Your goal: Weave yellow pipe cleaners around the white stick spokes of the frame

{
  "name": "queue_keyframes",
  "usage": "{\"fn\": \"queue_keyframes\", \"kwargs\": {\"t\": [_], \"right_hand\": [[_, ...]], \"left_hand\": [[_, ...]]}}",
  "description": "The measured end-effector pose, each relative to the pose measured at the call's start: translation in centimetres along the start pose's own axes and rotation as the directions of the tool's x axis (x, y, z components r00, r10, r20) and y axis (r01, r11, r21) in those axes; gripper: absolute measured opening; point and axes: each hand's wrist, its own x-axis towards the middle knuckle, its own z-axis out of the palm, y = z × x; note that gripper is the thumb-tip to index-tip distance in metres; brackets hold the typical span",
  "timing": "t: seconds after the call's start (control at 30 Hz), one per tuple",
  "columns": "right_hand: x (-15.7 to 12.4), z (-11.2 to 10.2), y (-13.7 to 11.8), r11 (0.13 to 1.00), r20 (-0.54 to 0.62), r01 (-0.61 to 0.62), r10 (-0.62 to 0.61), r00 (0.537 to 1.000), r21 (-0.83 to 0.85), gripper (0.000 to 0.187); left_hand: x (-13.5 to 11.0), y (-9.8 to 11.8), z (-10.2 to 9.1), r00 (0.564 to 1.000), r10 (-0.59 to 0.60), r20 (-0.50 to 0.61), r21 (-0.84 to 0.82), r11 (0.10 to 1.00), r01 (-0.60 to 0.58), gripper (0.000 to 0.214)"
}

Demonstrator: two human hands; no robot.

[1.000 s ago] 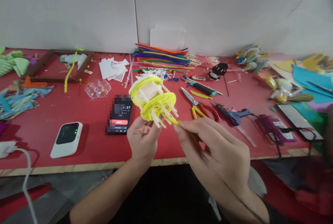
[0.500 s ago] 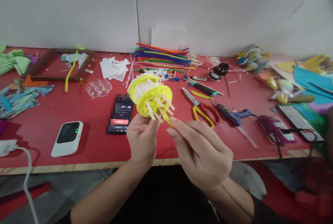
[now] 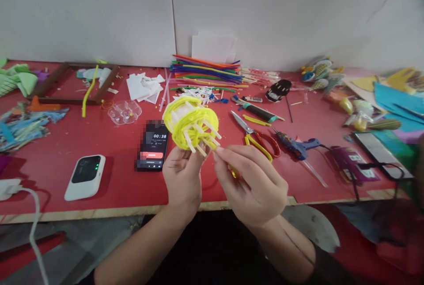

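My left hand (image 3: 183,174) is closed on a small round craft piece (image 3: 190,121) made of pale wooden sticks with yellow pipe cleaner wound around them in two bands. It is held tilted above the table, its stick ends pointing toward my right hand (image 3: 250,183). The right thumb and forefinger pinch a yellow pipe cleaner (image 3: 235,171) right by the lower stick ends; part of its length shows under the fingers. Most of the left fingers are hidden behind the piece.
Scissors (image 3: 253,135), a glue gun (image 3: 294,144) and green-handled pliers (image 3: 255,110) lie to the right. A phone (image 3: 154,146) and a white device (image 3: 85,177) lie left. Coloured pipe cleaners (image 3: 208,73) are piled behind, beside a black stick piece (image 3: 278,91).
My right hand has shifted slightly left and turned, its fingertips now closer to the stick ends. The craft piece in my left hand has barely moved.
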Motion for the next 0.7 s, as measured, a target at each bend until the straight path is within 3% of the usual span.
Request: {"fn": "queue_keyframes", "kwargs": {"t": [0.2,0.37,0.7], "right_hand": [[0.3,-0.2,0.0,0.998,0.019,0.022,-0.023,1.000,0.059,0.025],[0.5,-0.5,-0.3,0.989,0.053,-0.091,0.086,0.995,0.117,0.021],[0.4,-0.8,-0.2,0.960,0.076,-0.163,0.149,0.986,0.228,0.021]], "left_hand": [[-0.3,0.4,0.2,0.997,-0.077,0.017,-0.041,0.996,0.078,0.013],[-0.4,0.7,0.2,0.984,-0.161,0.070,-0.067,0.984,0.166,0.023],[-0.5,1.1,-0.5,0.975,-0.075,0.209,0.007,0.997,0.076,0.028]]}}
